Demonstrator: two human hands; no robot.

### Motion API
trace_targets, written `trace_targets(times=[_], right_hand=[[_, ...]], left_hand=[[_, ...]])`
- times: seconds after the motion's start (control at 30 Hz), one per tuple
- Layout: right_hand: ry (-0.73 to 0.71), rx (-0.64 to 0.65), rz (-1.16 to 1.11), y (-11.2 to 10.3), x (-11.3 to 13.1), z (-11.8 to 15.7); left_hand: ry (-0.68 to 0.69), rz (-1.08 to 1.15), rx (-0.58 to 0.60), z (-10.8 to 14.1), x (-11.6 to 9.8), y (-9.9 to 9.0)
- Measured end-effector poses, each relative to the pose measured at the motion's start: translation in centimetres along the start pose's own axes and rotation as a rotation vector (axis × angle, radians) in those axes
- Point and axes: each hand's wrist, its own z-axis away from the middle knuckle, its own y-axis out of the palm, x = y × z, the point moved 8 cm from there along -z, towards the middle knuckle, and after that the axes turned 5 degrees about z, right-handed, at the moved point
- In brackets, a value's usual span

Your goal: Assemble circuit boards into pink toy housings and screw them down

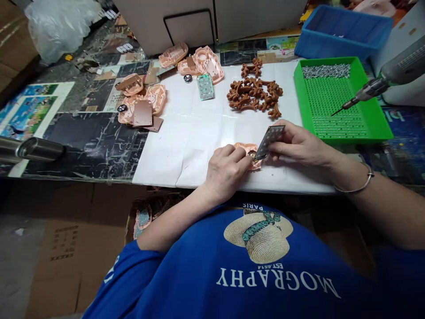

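A thin circuit board [269, 141] with rows of pale round pads is pinched between the thumb and fingers of my right hand [295, 144], tilted steeply on edge. Its lower end meets a pink plastic shell [255, 166] lying on the white sheet. My left hand [229, 168] is curled over the left side of that shell, its fingertips at a round metallic part [252, 153] inside. The fingers cover much of the shell, so what the left fingertips grip is hidden. Farther off lies another circuit board [206, 87], beside more pink shells [207, 64].
Brown bone-shaped pieces [255, 94] are piled beyond my hands. A green tray [341, 126] holds screws, with a power screwdriver [368, 91] hanging over it. A blue bin [341, 33] stands behind. Pink shells with brown boards [142, 114] and metal cylinders [43, 148] lie left.
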Motion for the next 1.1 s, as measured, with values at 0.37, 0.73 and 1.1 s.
trace_targets(times=[0.37, 0.73, 1.1], right_hand=[[0.082, -0.078, -0.080, 0.0, -1.2, 0.0], [0.041, -0.081, 0.007, 0.7, -1.2, -0.9], [-0.068, -0.017, 0.135, 1.2, 0.2, -1.7]], left_hand=[[0.079, 0.163, 0.089, 1.9, -0.7, 0.2], [0.069, 0.150, 0.048, 1.8, 0.3, 0.5], [0.067, 0.193, 0.061, 1.8, 0.6, 0.3]])
